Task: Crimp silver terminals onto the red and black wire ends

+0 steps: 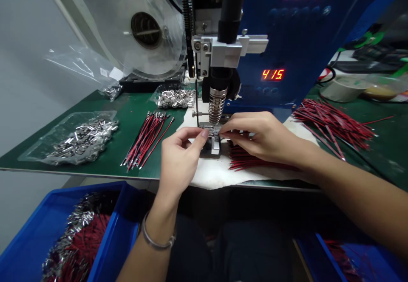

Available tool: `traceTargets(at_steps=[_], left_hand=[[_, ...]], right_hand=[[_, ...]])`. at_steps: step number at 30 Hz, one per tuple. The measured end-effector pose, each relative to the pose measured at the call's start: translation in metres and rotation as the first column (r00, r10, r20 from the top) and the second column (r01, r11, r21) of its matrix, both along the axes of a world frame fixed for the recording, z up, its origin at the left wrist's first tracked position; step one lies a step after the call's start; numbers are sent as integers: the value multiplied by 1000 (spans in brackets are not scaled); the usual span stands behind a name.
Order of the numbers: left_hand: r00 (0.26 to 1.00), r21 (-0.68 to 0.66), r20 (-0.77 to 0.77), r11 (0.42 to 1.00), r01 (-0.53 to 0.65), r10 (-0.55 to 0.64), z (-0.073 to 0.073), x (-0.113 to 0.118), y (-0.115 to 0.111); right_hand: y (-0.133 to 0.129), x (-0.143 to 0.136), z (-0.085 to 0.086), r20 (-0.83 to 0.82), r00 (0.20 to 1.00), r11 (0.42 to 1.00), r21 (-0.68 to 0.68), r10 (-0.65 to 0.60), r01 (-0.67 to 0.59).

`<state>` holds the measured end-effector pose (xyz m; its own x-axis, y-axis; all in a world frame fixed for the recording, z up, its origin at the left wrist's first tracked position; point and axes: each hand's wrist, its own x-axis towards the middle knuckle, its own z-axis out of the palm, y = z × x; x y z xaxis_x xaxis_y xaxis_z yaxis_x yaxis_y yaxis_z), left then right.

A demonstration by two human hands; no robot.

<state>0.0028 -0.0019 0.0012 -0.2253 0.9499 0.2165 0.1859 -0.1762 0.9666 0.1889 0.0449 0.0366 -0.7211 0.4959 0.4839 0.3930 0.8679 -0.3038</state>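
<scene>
Both my hands meet at the small metal fixture (215, 146) under the tip of a blue soldering machine (274, 99). My left hand (181, 156) is pinched at the fixture's left side; what its fingertips hold is too small to make out. From the right, my right hand (258, 135) pinches close to the fixture, its fingertips on something tiny and partly hidden. Beneath my right hand lies a bundle of red and black wires (244, 159) on a white cloth (207, 176). The machine's spring-wrapped nozzle (217, 103) stands just above my fingers.
Left on the green table (143, 99) are wires with metal ends (148, 139) and bags of metal parts (83, 139), (175, 97). More red wires (334, 120) lie right. A clear reel (111, 23) stands behind. Blue bins (124, 227) sit below the table edge.
</scene>
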Motion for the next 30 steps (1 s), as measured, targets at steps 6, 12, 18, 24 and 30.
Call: traceTargets(at_steps=[6,12,18,24,30], left_hand=[[1000,19,-10,1000,-3,3,0,1,1],[1000,8,-12,1000,-1,1,0,1,1],[999,25,-27,999,21,-20,0,2,0],[999,70,-24,997,-27,29,6,-13,-2],[997,-15,-58,998,56,-57,1,-34,1]], right_hand=[[1,0,0,14,1000,1000,8,23,-23],[1,0,-1,16,1000,1000,24,8,-8],[2,1,0,28,1000,999,44,1,-3],[1,0,0,37,999,1000,21,-4,3],[1,0,3,47,999,1000,15,-10,10]])
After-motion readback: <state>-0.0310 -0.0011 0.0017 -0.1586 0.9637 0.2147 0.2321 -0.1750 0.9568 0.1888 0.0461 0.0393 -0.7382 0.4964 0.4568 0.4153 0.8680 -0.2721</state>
